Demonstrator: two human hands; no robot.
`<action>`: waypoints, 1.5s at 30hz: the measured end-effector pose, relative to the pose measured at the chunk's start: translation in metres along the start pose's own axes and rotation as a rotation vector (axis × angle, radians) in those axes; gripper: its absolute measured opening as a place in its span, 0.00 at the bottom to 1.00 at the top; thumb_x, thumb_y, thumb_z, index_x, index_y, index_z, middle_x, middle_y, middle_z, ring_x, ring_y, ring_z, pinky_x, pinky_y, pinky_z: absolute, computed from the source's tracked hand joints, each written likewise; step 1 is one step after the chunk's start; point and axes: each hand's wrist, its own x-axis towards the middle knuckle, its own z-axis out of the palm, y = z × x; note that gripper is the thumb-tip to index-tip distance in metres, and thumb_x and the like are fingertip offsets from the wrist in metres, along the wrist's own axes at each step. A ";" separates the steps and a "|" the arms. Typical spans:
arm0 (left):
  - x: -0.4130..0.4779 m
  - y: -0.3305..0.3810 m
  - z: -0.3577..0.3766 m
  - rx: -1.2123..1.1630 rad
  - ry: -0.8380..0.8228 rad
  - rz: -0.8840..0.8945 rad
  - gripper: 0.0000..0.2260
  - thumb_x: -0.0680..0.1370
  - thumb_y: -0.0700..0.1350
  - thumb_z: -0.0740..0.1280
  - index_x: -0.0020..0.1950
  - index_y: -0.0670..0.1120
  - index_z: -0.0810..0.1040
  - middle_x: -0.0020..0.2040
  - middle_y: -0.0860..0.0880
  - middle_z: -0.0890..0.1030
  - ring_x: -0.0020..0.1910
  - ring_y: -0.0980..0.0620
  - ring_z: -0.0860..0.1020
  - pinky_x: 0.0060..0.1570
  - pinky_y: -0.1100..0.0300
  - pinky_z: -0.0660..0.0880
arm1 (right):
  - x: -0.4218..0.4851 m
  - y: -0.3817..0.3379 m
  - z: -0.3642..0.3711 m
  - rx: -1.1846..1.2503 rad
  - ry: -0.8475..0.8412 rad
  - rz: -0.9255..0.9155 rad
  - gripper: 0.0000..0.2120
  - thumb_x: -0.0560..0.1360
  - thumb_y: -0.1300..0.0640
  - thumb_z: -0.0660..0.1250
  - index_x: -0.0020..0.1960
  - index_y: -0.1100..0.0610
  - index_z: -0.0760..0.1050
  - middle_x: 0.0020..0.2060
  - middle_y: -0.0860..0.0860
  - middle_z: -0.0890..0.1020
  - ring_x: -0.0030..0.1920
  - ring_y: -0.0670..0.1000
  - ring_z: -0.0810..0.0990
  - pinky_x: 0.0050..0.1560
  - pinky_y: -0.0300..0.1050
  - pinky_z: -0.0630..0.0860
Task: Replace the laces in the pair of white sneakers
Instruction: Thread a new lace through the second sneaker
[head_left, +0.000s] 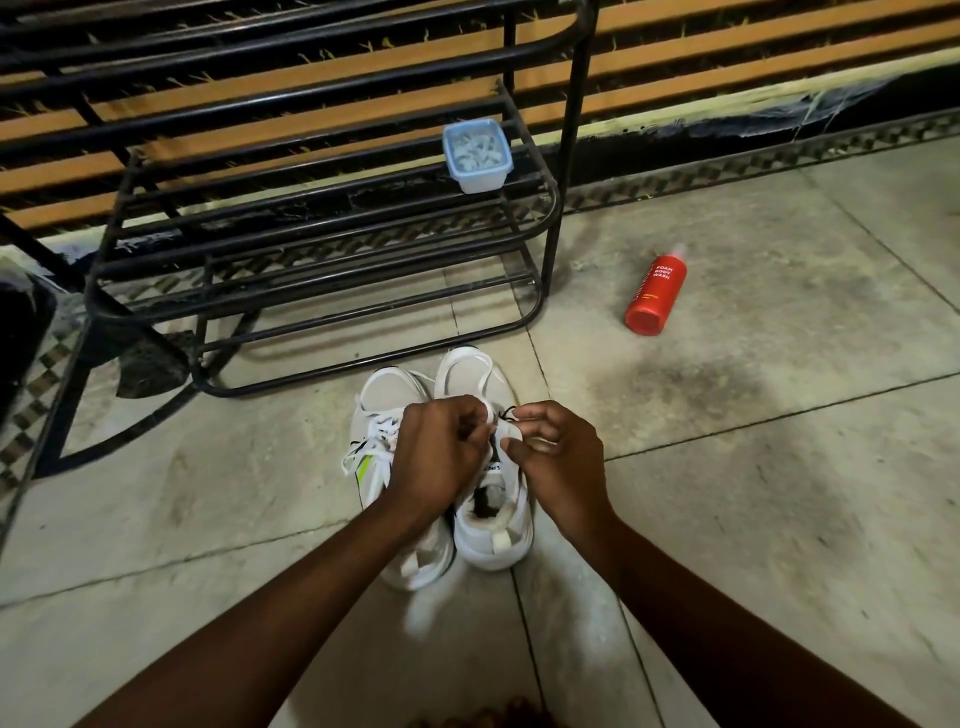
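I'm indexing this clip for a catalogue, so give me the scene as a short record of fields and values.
setting: tiled floor, black metal shoe rack behind
sneakers: white pair side by side; left-side sneaker laced, right-side sneaker being worked on
left hand: pinches the white lace above the right-side sneaker's tongue
right hand: grip on the same lace, close beside the left hand
on rack: lidded plastic container, blue rim
on floor: red bottle lying on its side, right of the rack
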 end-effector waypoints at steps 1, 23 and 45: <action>0.000 0.000 0.000 -0.004 -0.001 0.011 0.07 0.74 0.42 0.75 0.37 0.46 0.80 0.31 0.52 0.80 0.33 0.54 0.80 0.38 0.55 0.77 | -0.001 0.000 0.001 -0.003 0.001 -0.006 0.13 0.66 0.62 0.77 0.47 0.49 0.81 0.39 0.48 0.86 0.42 0.48 0.85 0.51 0.56 0.82; 0.014 -0.015 -0.004 -0.142 -0.095 -0.107 0.06 0.71 0.41 0.78 0.37 0.48 0.83 0.32 0.54 0.83 0.33 0.58 0.82 0.39 0.61 0.77 | 0.002 -0.008 -0.002 -0.191 -0.155 -0.182 0.12 0.72 0.61 0.75 0.50 0.52 0.75 0.36 0.50 0.85 0.36 0.49 0.83 0.46 0.49 0.80; 0.017 -0.012 0.005 -0.123 -0.057 -0.389 0.06 0.67 0.42 0.79 0.36 0.46 0.82 0.31 0.53 0.83 0.34 0.60 0.82 0.35 0.66 0.76 | 0.003 0.004 0.006 0.083 -0.071 0.020 0.22 0.65 0.53 0.79 0.51 0.46 0.69 0.38 0.50 0.87 0.41 0.51 0.86 0.48 0.55 0.81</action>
